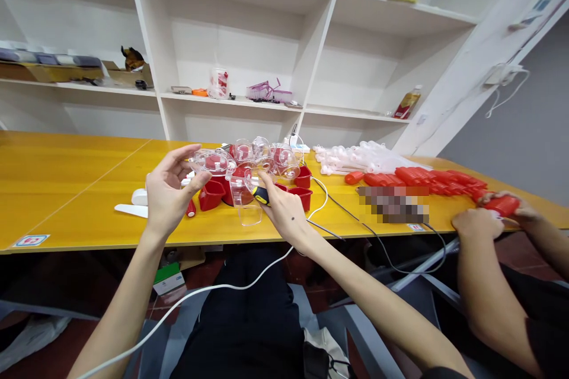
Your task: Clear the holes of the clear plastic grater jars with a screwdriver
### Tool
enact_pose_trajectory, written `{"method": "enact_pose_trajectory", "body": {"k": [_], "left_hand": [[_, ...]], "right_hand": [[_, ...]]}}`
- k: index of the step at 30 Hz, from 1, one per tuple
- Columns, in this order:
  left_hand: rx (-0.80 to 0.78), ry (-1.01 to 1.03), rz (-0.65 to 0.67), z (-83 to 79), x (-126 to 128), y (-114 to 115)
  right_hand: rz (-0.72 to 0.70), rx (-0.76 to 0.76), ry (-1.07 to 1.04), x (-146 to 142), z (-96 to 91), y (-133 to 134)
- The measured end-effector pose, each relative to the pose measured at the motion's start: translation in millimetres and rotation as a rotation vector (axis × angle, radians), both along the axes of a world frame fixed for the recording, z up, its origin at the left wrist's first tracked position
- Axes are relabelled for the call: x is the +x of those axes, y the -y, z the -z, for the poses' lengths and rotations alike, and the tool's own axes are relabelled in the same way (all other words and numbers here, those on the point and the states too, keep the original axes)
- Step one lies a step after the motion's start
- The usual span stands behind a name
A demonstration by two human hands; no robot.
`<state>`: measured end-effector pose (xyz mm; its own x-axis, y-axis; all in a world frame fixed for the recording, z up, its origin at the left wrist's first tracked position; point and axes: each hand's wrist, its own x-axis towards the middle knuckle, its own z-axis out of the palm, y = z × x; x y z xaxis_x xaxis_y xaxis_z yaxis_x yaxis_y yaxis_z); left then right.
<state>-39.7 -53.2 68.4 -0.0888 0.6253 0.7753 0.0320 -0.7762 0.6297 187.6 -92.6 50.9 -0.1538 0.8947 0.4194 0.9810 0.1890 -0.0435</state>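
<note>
My left hand (166, 192) is curled around the rim of a round clear plastic part (212, 160), thumb below and fingers above. In my right hand (284, 213) is a tool with a yellow-and-black handle (261, 194); its working end cannot be made out. A clear plastic piece (242, 188) lies between my hands, close to my right fingertips; whether they touch it is unclear. Several more clear round parts (261, 147) are heaped just behind. Red plastic cups (212, 194) stand beneath and around them on the yellow table (89, 189).
White cables (249, 285) cross my lap and the table. White plastic pieces (132, 210) lie left of my hand. Bagged pale parts (355, 157) and red parts (418, 177) spread to the right. There, another person's hands (480, 222) hold a red part. White shelves (231, 41) rise behind.
</note>
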Motion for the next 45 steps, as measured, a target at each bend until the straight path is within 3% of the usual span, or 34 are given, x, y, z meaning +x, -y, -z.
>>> {"method": "enact_pose_trajectory", "body": {"k": [2, 6, 9, 15, 19, 22, 30, 37, 45], "left_hand": [[-0.01, -0.002, 0.041, 0.0, 4.9, 3.2], [-0.062, -0.089, 0.183, 2.2, 17.0, 12.4], [-0.11, -0.207, 0.313, 5.4, 27.1, 22.8], [-0.114, -0.369, 0.445, 12.3, 48.1, 44.8], [-0.14, -0.336, 0.492, 16.9, 55.2, 47.6], [-0.158, -0.301, 0.535, 19.0, 56.5, 46.6], [-0.177, -0.27, 0.57, 18.2, 56.5, 44.0], [-0.372, -0.399, 0.355, 3.5, 53.9, 52.5], [-0.491, -0.448, 0.383, -0.5, 57.1, 64.0]], "right_hand": [[-0.003, 0.094, -0.099, 12.6, -1.9, 11.3], [-0.134, 0.469, -0.539, 38.5, -9.1, 47.4], [-0.235, 0.548, -0.601, 42.5, -14.2, 70.6], [-0.431, 0.421, -0.424, 33.1, -17.4, 82.1], [-0.469, 0.183, -0.394, 40.8, -18.3, 79.7], [-0.505, 0.126, -0.464, 45.2, -18.0, 78.0], [-0.539, 0.216, -0.578, 41.4, -9.7, 65.1], [-0.455, 0.379, -0.465, 45.5, -11.0, 66.1], [-0.396, 0.379, -0.399, 43.0, -9.1, 68.3]]}}
